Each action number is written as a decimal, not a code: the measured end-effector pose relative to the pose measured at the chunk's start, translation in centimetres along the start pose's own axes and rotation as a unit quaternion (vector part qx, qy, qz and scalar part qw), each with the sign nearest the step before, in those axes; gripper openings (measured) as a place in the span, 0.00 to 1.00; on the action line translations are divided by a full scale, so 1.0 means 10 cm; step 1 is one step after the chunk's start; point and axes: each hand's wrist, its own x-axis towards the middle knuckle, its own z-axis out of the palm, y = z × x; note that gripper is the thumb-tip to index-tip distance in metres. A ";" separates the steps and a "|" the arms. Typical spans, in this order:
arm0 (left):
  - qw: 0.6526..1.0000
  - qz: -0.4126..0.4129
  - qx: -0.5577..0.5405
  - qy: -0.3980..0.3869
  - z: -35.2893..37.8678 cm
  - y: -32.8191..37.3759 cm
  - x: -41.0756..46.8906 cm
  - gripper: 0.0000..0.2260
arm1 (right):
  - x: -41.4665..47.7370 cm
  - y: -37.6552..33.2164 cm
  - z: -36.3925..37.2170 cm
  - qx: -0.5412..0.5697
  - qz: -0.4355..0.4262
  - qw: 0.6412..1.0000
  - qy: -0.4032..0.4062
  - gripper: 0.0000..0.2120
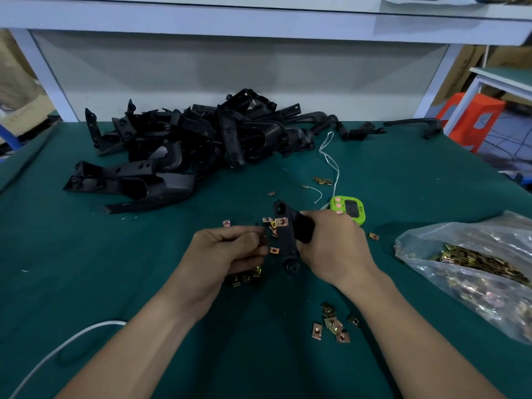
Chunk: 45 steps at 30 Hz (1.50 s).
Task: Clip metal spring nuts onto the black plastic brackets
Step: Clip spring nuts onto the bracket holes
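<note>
Bracket support comes first: the right hand point(331, 246) wraps its fingers round the long black plastic bracket point(288, 246) and holds it raised just above the green worktop point(115, 269), flat face toward the camera. One brass-coloured metal spring nut point(281, 222) already sits clipped on the bracket's upper part. The left hand point(227, 251) curls its fingers point(256, 240) and appears to pinch a second spring nut point(275, 250) just beside the bracket's left edge. Align the open mouth of this nut square to the edge, centre it on the mounting hole, and push straight until it seats; a skewed entry would likely spread the clip. Stock is held in the clear plastic bag point(475, 283) lying at the right, which contains a heap of identical nuts point(472, 259); further loose nuts point(331, 325) lie on the worktop outside it.
</note>
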 end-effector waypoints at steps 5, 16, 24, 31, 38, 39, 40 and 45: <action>0.999 0.017 -0.026 -0.020 0.03 0.03 -0.04 0.14 | -0.01 -0.02 -0.01 -0.012 0.010 1.000 0.009 0.09; 0.998 0.058 0.004 0.001 0.11 0.02 -0.11 0.11 | -0.04 -0.08 -0.03 -0.004 0.015 1.000 -0.006 0.08; 0.999 0.023 -0.025 -0.023 0.18 0.01 -0.15 0.11 | -0.05 -0.09 -0.05 -0.007 0.031 0.999 0.008 0.06; 0.998 0.006 -0.064 -0.002 0.17 0.01 -0.13 0.08 | -0.04 -0.09 -0.06 -0.003 0.038 0.999 0.008 0.05; 1.000 0.008 -0.024 -0.018 0.18 -0.01 -0.14 0.12 | -0.03 -0.10 -0.09 -0.048 0.030 0.998 0.008 0.06; 1.000 0.008 -0.010 -0.014 0.18 -0.01 -0.14 0.12 | -0.03 -0.10 -0.09 -0.055 0.029 0.998 0.010 0.06; 1.000 0.009 0.008 -0.012 0.17 -0.02 -0.14 0.13 | -0.04 -0.11 -0.09 -0.062 0.028 0.998 0.012 0.06; 1.000 0.011 0.027 0.011 0.15 -0.03 -0.14 0.14 | -0.07 -0.19 -0.07 -0.114 0.026 0.993 0.035 0.07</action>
